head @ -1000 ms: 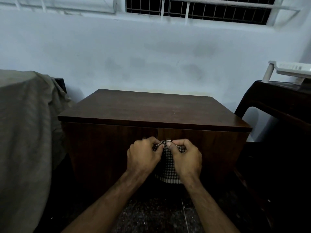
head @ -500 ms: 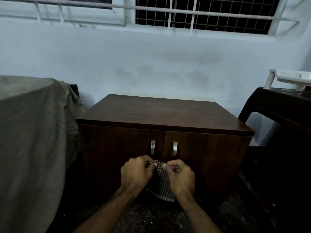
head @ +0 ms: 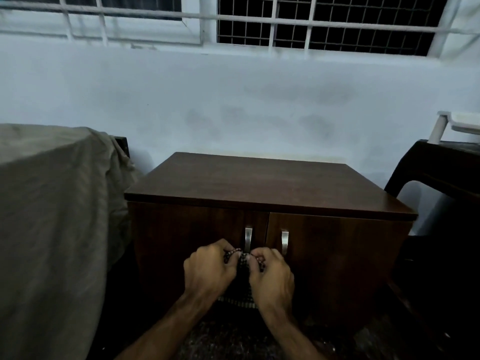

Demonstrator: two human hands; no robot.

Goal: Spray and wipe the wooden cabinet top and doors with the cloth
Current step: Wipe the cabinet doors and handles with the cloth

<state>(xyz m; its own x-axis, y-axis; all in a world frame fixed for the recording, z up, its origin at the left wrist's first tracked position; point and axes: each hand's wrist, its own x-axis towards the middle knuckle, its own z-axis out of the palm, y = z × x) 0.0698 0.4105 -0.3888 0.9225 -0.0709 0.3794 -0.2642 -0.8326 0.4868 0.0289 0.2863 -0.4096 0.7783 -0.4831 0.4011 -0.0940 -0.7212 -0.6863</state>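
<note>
- The checked cloth (head: 241, 287) hangs between my two hands, in front of the cabinet doors and just below the handles; its lower hem shows under my wrists, its top edge is bunched at my fingertips.
- My left hand (head: 209, 271) is curled shut on the cloth's upper left part, thumb and fingers pinching the fabric.
- My right hand (head: 271, 275) is clenched on the upper right part in the same way; the two hands sit close together, fingertips nearly meeting over the cloth.
- The wooden cabinet (head: 259, 183) stands straight ahead against the wall, its dark brown top bare.
- Both doors are closed; the left door (head: 181, 242) and right door (head: 337, 250) meet at a centre seam, each with a vertical metal handle beside it. The left handle (head: 248, 237) is directly above my fingertips, the right handle (head: 284, 241) just above my right hand.
- I cannot tell whether the cloth touches the door face.
- To the left, a grey-beige sheet (head: 52, 216) drapes over some bulky thing.
- To the right stands a dark table (head: 441, 162) with a white object (head: 459, 123) on it, cut off by the frame edge.
- Behind, a pale wall (head: 233, 100) runs under a barred window (head: 324, 24).
</note>
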